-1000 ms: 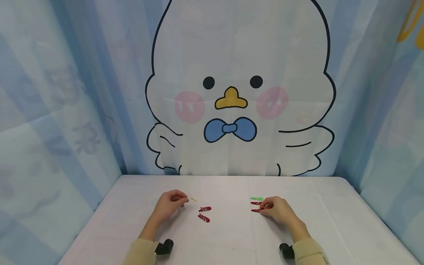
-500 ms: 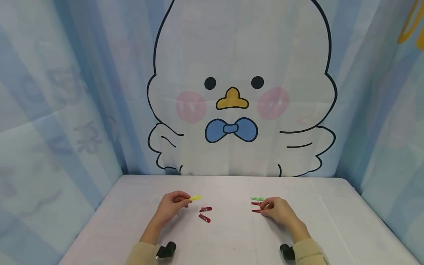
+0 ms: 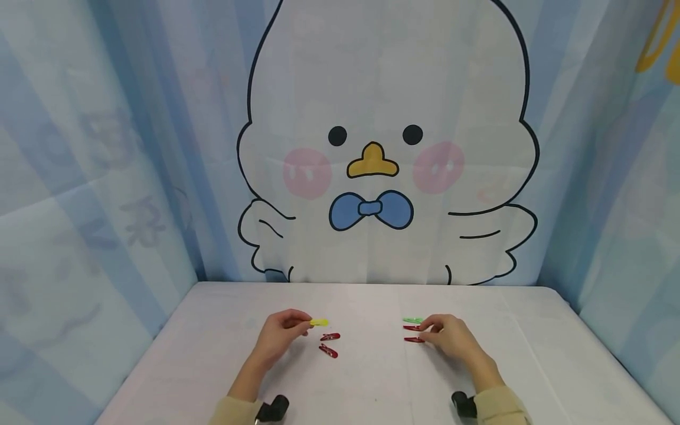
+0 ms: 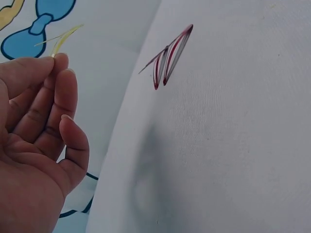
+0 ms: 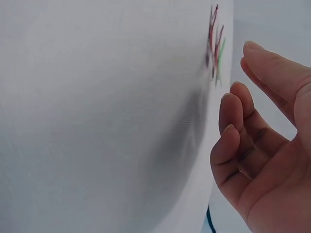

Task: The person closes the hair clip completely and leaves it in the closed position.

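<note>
My left hand [image 3: 281, 336] pinches a yellow snap hair clip [image 3: 319, 322] by one end, between thumb and index finger, above the table. Seen in the left wrist view, the yellow clip [image 4: 65, 40] has its two arms spread apart. Just beyond that hand lie two red hair clips, one farther back [image 3: 330, 336] and one nearer [image 3: 328, 351]. My right hand [image 3: 453, 339] hovers with loosely bent fingers beside a green hair clip [image 3: 412, 320] and two more red clips, one behind [image 3: 411, 327] and one in front [image 3: 413, 339]. In the right wrist view nothing shows between its fingers [image 5: 231, 109].
A white cloth covers the table [image 3: 372, 383]. Behind it hangs a curtain [image 3: 372, 254] printed with a cartoon bird, and blue-and-white curtains [image 3: 69, 236] flank both sides. Black wrist devices sit at the left cuff [image 3: 273, 408] and the right cuff [image 3: 464, 405].
The yellow clip has turned from edge-on to showing its flat side, and my left hand has shifted slightly right. My right hand's fingertips have drawn back a little from the front red clip.
</note>
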`<state>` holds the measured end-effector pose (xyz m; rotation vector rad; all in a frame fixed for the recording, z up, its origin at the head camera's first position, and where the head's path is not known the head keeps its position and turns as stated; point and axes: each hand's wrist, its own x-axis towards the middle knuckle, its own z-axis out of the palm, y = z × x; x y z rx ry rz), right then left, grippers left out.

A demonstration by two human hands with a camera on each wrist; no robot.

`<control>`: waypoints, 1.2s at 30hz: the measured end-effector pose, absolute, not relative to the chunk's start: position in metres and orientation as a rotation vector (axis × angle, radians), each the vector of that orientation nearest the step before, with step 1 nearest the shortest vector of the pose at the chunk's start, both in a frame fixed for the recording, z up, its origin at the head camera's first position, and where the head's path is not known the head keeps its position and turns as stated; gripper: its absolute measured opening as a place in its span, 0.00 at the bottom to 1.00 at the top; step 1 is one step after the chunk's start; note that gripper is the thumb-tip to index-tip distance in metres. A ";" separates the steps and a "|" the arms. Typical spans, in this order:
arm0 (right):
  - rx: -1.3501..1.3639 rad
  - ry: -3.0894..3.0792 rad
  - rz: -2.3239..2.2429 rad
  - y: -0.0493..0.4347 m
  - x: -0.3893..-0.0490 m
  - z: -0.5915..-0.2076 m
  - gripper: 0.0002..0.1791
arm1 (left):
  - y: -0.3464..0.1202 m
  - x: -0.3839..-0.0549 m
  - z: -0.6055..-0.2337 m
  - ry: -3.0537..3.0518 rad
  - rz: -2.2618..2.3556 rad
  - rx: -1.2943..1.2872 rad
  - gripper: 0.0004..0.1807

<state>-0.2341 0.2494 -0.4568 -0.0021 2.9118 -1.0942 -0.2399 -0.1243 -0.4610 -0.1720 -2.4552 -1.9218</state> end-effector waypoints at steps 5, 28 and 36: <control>-0.031 2.922 -1.125 0.248 -0.233 -0.452 0.05 | -0.120 -0.236 -0.459 -2.465 -1.918 -0.218 0.06; -0.169 2.922 -1.373 0.207 -0.215 -0.435 0.10 | -0.086 -0.220 -0.456 -2.398 -2.068 -0.332 0.10; -0.172 2.905 -1.425 0.186 -0.207 -0.435 0.10 | -0.078 -0.215 -0.458 -2.392 -2.095 -0.312 0.10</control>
